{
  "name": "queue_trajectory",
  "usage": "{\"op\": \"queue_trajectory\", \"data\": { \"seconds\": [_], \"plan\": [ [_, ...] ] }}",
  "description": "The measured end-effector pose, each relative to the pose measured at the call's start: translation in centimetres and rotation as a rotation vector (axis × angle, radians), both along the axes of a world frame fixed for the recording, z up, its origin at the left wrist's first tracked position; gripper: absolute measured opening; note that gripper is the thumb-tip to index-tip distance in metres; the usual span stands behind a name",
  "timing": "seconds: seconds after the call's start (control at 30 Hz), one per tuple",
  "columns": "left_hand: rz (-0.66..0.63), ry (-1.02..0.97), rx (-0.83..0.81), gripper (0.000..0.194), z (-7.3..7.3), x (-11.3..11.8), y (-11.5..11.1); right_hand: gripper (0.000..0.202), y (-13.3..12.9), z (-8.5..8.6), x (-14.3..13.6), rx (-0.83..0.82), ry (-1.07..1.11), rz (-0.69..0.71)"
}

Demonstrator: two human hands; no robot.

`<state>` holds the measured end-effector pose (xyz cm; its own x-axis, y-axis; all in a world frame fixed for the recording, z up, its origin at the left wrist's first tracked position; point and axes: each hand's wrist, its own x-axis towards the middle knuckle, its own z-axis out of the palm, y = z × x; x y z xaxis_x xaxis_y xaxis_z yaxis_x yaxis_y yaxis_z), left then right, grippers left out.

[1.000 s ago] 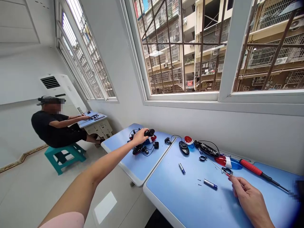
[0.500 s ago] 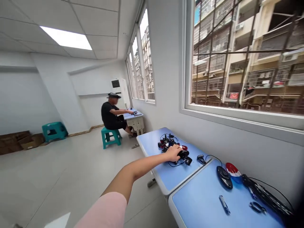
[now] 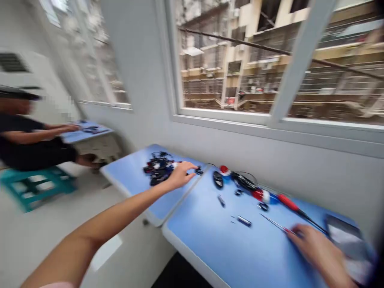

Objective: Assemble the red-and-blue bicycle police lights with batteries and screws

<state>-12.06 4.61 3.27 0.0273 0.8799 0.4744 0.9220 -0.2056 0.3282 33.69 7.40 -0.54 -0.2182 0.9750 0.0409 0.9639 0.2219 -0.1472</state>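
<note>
My left hand (image 3: 181,175) is stretched out above the far blue table, thumb and fingers apart, holding nothing that I can see. Just beyond its fingertips lies a small black coiled cable (image 3: 199,171); whether they touch is unclear. Behind the hand sits a pile of dark electronic parts and cables (image 3: 159,166). At the lower right, my right hand (image 3: 318,248) is closed on a thin pointed metal tool (image 3: 274,224) with some red by the fingers; blur hides its exact kind. A black computer mouse (image 3: 218,180) rests on the near table.
Along the wall lie a black cable bundle (image 3: 244,182), red-white-blue round pieces (image 3: 264,196) and a red-handled tool (image 3: 288,202). Small dark cylindrical pieces (image 3: 244,221) are nearer. A dark tray (image 3: 343,232) stands right. Another person (image 3: 33,136) sits left at a separate table.
My view has swung right. My left hand has come away from the pile of parts, towards the coiled cable. My right hand with the pointed tool has come into view.
</note>
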Motion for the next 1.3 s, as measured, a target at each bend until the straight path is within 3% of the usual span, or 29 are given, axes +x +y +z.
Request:
{"op": "queue_trajectory", "data": {
  "seconds": [0.1,0.2,0.3,0.4,0.5,0.67,0.83,1.07,1.17,1.3],
  "plan": [
    [-0.170,-0.079,0.007,0.021,-1.8,3.8,2.2,0.016,0.8,1.3,0.8,-0.170,-0.098,-0.123],
    [-0.269,-0.096,-0.015,0.020,-3.1,7.8,4.0,0.017,1.2,1.6,0.5,-0.154,-0.102,-0.146],
    [-0.301,-0.073,-0.050,0.020,-3.7,11.0,5.4,0.018,0.7,1.4,0.2,-0.152,-0.091,-0.147],
    [-0.270,-0.061,-0.056,0.027,-3.9,12.3,6.8,0.017,0.4,1.3,0.4,-0.156,-0.074,-0.140],
    [-0.129,-0.095,-0.044,0.035,-3.7,11.3,8.7,0.017,0.5,1.3,0.5,-0.160,-0.063,-0.140],
    [0.113,-0.182,-0.115,0.034,-3.6,7.3,12.3,0.019,0.4,1.1,0.1,-0.144,-0.045,-0.129],
    [0.053,-0.207,-0.222,0.032,-4.4,6.0,14.2,0.019,0.4,1.2,0.0,-0.131,-0.038,-0.109],
    [-0.169,-0.187,-0.296,0.030,-6.3,7.5,11.6,0.021,0.9,0.8,0.3,-0.123,-0.038,-0.080],
    [-0.182,-0.172,-0.249,0.027,-5.7,6.3,10.1,0.021,1.0,0.6,0.4,-0.120,-0.037,-0.076],
    [-0.091,-0.146,-0.182,0.036,-3.8,2.5,9.3,0.020,1.1,0.7,0.4,-0.127,-0.044,-0.072]
  ]
}}
